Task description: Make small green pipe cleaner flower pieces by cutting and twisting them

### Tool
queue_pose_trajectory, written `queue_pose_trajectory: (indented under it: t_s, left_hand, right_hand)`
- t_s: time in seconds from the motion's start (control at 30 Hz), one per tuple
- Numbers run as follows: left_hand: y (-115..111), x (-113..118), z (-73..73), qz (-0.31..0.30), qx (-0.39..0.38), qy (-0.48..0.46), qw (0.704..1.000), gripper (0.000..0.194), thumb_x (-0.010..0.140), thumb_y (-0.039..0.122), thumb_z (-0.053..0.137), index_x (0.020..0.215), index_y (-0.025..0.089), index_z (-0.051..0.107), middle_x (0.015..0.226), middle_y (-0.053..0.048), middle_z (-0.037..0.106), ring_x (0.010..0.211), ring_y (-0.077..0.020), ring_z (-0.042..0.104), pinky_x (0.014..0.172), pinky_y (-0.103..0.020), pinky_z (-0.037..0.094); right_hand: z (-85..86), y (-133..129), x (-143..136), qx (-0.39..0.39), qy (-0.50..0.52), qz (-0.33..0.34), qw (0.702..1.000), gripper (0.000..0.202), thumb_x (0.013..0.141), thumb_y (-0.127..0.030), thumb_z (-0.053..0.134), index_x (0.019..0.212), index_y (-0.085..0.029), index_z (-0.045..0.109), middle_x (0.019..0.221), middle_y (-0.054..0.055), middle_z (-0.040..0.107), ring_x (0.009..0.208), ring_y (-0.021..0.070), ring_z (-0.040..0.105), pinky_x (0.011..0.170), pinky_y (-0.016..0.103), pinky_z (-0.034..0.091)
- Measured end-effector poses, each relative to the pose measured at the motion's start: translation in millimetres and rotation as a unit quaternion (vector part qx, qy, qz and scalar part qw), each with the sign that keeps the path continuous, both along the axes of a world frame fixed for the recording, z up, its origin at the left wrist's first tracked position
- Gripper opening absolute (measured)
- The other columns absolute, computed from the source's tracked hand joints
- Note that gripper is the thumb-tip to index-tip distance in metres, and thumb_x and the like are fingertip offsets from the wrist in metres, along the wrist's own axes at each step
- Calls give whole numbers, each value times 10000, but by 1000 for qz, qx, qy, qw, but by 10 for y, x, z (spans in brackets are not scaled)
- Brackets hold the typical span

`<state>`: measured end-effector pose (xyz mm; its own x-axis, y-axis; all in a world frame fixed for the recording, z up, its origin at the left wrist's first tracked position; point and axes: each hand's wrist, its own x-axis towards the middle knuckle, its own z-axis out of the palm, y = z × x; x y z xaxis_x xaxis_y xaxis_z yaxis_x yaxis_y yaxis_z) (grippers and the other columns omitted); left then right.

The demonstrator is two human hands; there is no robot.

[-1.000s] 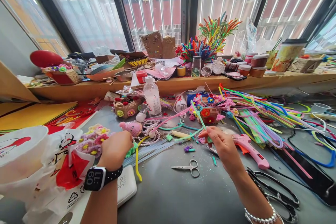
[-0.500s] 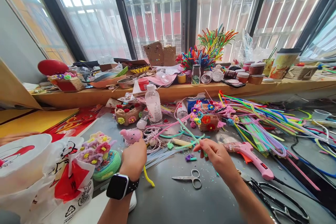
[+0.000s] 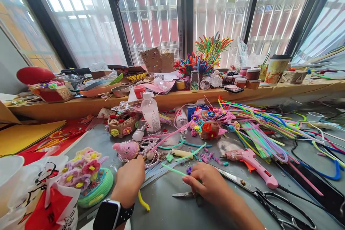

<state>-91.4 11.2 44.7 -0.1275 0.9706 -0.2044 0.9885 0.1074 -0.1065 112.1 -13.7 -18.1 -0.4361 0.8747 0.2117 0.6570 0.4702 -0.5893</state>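
My left hand (image 3: 129, 178), wearing a black watch, is closed with its back toward me, beside a pink crocheted figure (image 3: 126, 150) and a pearl bead string (image 3: 156, 154). A yellow pipe cleaner (image 3: 143, 202) comes out below its thumb side; the fingertips are hidden. My right hand (image 3: 206, 181) is closed around one end of a mint-green pipe cleaner (image 3: 172, 169), whose free end points left. Under that hand lie small metal scissors (image 3: 181, 194), blade tips showing and handles mostly covered. Purple fuzzy snippets (image 3: 208, 158) are scattered just beyond.
A pink glue gun (image 3: 253, 165) and large black-handled scissors (image 3: 269, 201) lie at right. Behind stand a clear bottle (image 3: 151, 113) and flower-trimmed baskets. Loose pipe cleaners (image 3: 258, 125) spread at back right. A green flower pot (image 3: 99, 188) and plastic bag (image 3: 51, 201) are at left.
My right hand has come down and slightly left, over the small scissors, keeping the mint-green pipe cleaner. My view has turned slightly right. The left hand stays near the pink figure.
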Motion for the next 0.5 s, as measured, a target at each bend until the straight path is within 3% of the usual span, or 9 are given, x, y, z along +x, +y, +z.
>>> queue_pose_trajectory:
  t_s: [0.17, 0.33, 0.43, 0.5]
  left_hand:
    - [-99, -2, 80, 5, 6, 10, 1000, 371, 708, -27, 257, 962, 45, 518, 883, -212, 631, 846, -304, 598, 635, -364, 427]
    - [-302, 54, 273, 22, 24, 24, 999, 377, 726, 26, 233, 994, 93, 488, 849, -163, 635, 805, -284, 606, 580, -325, 400]
    - [-413, 149, 388, 25, 51, -4, 998, 286, 763, 144, 285, 970, 151, 483, 844, -122, 628, 726, -273, 608, 523, -305, 370]
    - [-456, 238, 419, -20, 93, -92, 991, 214, 782, 235, 314, 905, 204, 487, 831, -63, 619, 706, -221, 597, 522, -270, 367]
  right_hand:
    - [-16, 14, 11, 4, -23, -3, 1000, 461, 828, -420, 374, 537, -170, 628, 661, 28, 596, 667, 130, 529, 591, 218, 325]
    - [-3, 11, 17, 2, 6, -12, 1000, 406, 823, -398, 392, 574, -180, 627, 716, 29, 598, 698, 144, 529, 623, 238, 352]
    - [28, 6, 13, 8, 72, -33, 997, 313, 808, -385, 427, 685, -176, 626, 764, 44, 601, 750, 169, 522, 676, 271, 370]
    - [55, 6, 9, -23, 160, -37, 986, 258, 771, -392, 490, 845, -174, 606, 782, 46, 604, 735, 167, 528, 679, 280, 390]
